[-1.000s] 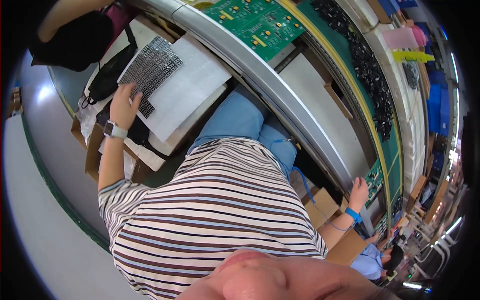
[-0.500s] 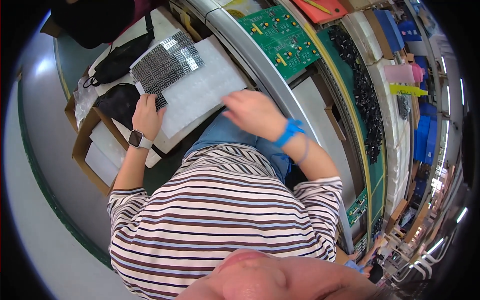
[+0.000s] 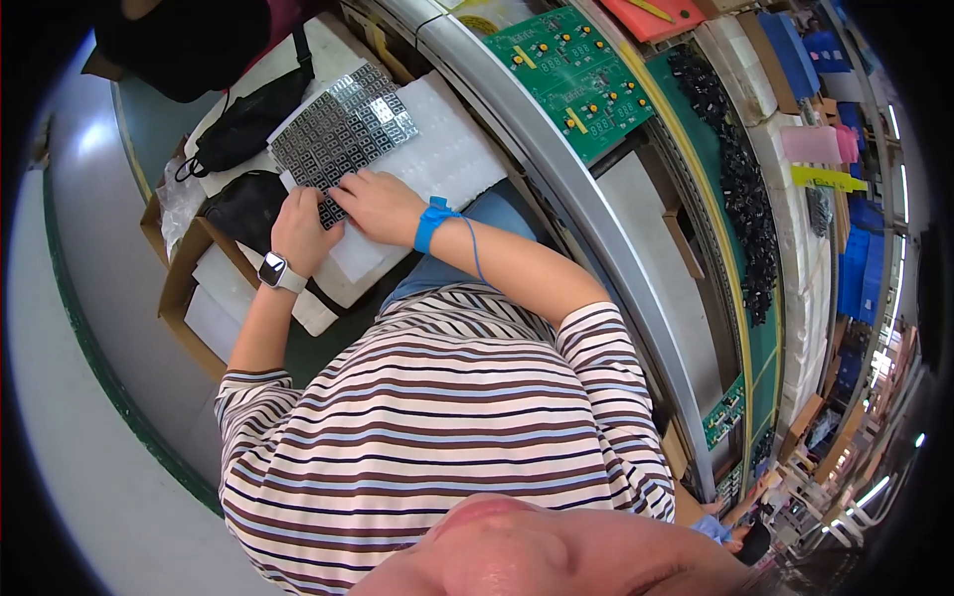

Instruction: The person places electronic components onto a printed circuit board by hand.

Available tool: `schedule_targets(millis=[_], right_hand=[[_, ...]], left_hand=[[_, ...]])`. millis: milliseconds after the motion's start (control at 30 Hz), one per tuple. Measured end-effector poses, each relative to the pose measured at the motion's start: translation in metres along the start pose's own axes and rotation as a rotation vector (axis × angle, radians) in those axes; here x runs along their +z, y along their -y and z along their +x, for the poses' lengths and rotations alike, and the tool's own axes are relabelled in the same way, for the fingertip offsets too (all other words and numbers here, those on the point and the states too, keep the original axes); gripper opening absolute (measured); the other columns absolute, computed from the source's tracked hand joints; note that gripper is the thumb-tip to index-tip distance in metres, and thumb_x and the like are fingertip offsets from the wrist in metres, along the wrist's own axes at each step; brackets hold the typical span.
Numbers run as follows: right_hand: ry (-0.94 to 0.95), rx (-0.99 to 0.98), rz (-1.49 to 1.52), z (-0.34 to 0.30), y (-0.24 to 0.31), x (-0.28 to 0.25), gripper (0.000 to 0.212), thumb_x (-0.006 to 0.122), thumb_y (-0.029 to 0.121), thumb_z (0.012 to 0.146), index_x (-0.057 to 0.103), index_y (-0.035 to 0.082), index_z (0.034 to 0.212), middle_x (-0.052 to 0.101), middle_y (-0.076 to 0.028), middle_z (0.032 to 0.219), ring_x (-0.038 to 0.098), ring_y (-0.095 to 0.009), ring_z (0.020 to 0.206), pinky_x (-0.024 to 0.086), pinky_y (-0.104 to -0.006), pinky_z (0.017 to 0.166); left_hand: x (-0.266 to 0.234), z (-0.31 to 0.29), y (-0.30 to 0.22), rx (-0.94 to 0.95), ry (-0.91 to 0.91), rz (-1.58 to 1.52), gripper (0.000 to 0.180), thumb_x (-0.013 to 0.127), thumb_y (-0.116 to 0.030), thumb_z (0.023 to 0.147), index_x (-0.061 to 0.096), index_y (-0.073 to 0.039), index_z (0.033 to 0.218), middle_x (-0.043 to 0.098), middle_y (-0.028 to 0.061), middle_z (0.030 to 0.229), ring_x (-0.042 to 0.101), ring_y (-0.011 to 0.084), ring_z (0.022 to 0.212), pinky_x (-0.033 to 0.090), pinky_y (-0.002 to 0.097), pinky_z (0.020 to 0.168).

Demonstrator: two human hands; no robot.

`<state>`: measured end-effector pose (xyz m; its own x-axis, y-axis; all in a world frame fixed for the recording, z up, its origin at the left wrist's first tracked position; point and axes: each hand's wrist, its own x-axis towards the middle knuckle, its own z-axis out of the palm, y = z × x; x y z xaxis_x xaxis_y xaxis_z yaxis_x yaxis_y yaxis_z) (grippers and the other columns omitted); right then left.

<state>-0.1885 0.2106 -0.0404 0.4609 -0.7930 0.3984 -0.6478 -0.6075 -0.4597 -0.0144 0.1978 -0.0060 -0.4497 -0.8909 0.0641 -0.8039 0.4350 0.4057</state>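
Black display modules [image 3: 343, 124] sit in tight rows on a white foam sheet [image 3: 462, 139], covering its left part and tapering to a narrow strip by the left edge. Both of the person's hands meet at that strip. The left hand [image 3: 303, 230] is half curled, its fingertips at the strip's outer side, by the sheet's left edge; the right hand [image 3: 381, 207] comes across the sheet from the right, fingers bent, tips on the modules. Whether either one pinches a module — the fingers hide it — cannot be told. A black pouch [image 3: 243, 207] lies just beyond the sheet's left edge.
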Motion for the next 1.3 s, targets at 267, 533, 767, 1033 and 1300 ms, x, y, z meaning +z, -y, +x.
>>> schedule_targets(millis=[267, 533, 767, 1033, 1300], right_hand=[[0.164, 0.165, 0.026, 0.013, 0.009, -0.003, 0.037, 0.072, 0.018, 0.068, 0.058, 0.007, 0.100, 0.055, -0.010, 0.096, 0.057, -0.029, 0.090, 0.049, -0.0400, 0.074], [0.294, 0.236, 0.027, 0.025, 0.016, -0.008, 0.041, 0.077, 0.021, 0.066, 0.057, 0.006, 0.099, 0.055, -0.013, 0.097, 0.058, -0.031, 0.090, 0.051, -0.0400, 0.073], [0.288, 0.240, 0.037, 0.025, 0.016, -0.010, 0.040, 0.076, 0.018, 0.064, 0.057, 0.006, 0.097, 0.054, -0.013, 0.098, 0.058, -0.032, 0.090, 0.051, -0.0415, 0.073], [0.225, 0.183, 0.147, 0.018, 0.004, -0.011, 0.031, 0.068, 0.015, 0.066, 0.058, 0.006, 0.095, 0.054, -0.014, 0.097, 0.055, -0.034, 0.089, 0.048, -0.0422, 0.076], [-0.134, 0.329, -0.136, 0.006, -0.074, -0.058, 0.041, 0.067, 0.021, 0.074, 0.058, 0.005, 0.110, 0.054, -0.017, 0.117, 0.049, -0.036, 0.110, 0.043, -0.0431, 0.093]], left_hand=[[-0.004, -0.001, 0.003, 0.083, -0.006, -0.118, 0.046, 0.077, -0.012, 0.063, 0.054, -0.001, 0.102, 0.055, 0.0150, 0.101, 0.055, 0.0329, 0.095, 0.047, 0.0376, 0.083], [0.001, -0.015, 0.006, 0.062, -0.040, -0.116, 0.049, 0.076, -0.011, 0.065, 0.054, 0.001, 0.107, 0.054, 0.0162, 0.106, 0.055, 0.0343, 0.096, 0.047, 0.0383, 0.084], [0.001, -0.011, 0.005, 0.063, -0.021, -0.147, 0.044, 0.074, -0.008, 0.063, 0.053, 0.001, 0.101, 0.054, 0.0159, 0.099, 0.055, 0.0346, 0.092, 0.047, 0.0383, 0.081], [-0.001, -0.005, 0.010, 0.080, -0.044, -0.143, 0.045, 0.076, -0.012, 0.064, 0.054, 0.000, 0.102, 0.054, 0.0156, 0.098, 0.055, 0.0331, 0.091, 0.047, 0.0375, 0.079], [0.007, 0.010, 0.054, -0.417, -0.134, -0.572, 0.059, 0.072, -0.022, 0.079, 0.044, 0.001, 0.126, 0.058, 0.0128, 0.108, 0.058, 0.0211, 0.093, 0.049, 0.0305, 0.076]])
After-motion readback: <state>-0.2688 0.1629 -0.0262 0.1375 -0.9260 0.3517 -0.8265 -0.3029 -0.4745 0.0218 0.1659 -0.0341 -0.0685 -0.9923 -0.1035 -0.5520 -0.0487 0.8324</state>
